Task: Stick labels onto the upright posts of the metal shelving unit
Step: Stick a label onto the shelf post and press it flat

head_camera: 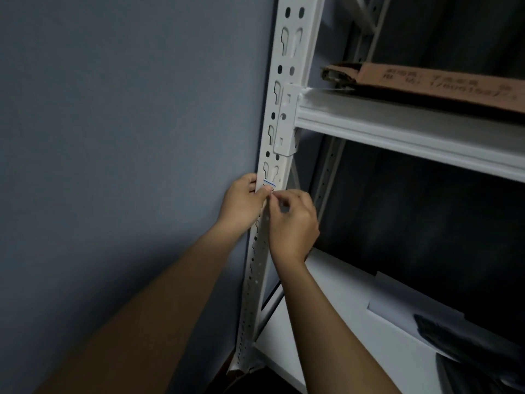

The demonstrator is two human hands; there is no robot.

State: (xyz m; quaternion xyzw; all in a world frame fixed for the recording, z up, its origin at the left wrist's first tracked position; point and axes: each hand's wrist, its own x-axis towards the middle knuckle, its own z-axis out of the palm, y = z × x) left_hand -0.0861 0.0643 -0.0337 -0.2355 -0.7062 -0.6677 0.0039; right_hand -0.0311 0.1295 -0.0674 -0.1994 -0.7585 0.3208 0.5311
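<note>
A white perforated upright post (287, 89) of the metal shelving unit runs from the top centre down to the floor. A small white label with a blue line (269, 184) lies on the post's front face. My left hand (241, 206) wraps round the post's left edge, thumb pressing on the label. My right hand (292, 223) is at the post just below and right of the label, its fingertips pinching the label's lower edge. The rest of the label is hidden by my fingers.
A blue-grey wall (127, 123) fills the left. A white shelf beam (412, 132) joins the post at the right, with a flat cardboard box (426, 83) on it. The lower shelf (326, 322) carries white sheets and a dark object (468, 345).
</note>
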